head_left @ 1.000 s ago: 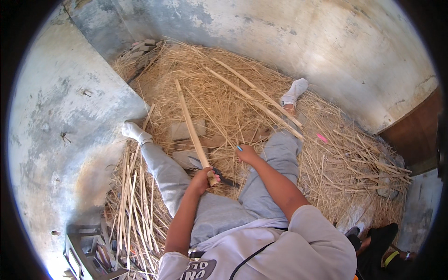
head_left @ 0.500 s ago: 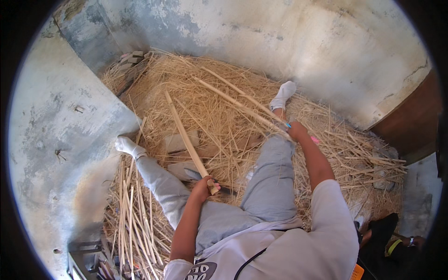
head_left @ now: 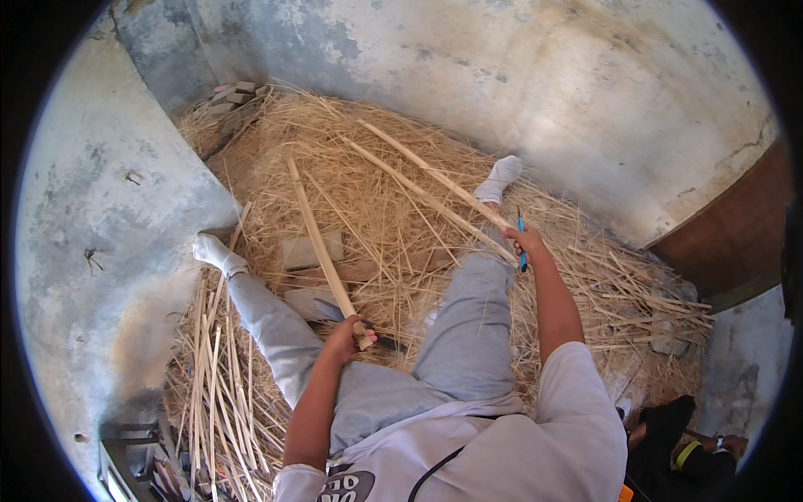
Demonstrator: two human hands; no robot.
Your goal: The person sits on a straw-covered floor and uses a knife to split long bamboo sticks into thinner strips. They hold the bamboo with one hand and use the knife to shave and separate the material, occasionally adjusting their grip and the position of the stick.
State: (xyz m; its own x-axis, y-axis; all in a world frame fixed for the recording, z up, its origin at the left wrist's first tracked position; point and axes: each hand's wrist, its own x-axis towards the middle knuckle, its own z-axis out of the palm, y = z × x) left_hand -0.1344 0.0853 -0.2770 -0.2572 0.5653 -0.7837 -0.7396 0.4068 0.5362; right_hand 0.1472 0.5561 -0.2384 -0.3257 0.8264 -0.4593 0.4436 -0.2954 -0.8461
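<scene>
My left hand is closed round the near end of a pale split-bamboo strip, which slants away over the straw. Beside that hand, partly covered by it and the strip, lies a dark blade-like metal piece. Above my right knee, my right hand grips the near end of another bamboo strip. A slim blue tool with a thin dark tip is in the same hand; its kind is unclear. A third strip runs beside that one, its near end over my right knee.
Straw-like shavings cover the floor around my outstretched legs. Long strips are heaped at the left, more sticks at the right. Worn plaster walls enclose the corner. A person in dark clothes is at the lower right.
My right hand has turned, so the blue tool now stands out lengthwise. The strip in that hand has shifted away from the one beside it. My left hand keeps its hold; the whole view shifted slightly.
</scene>
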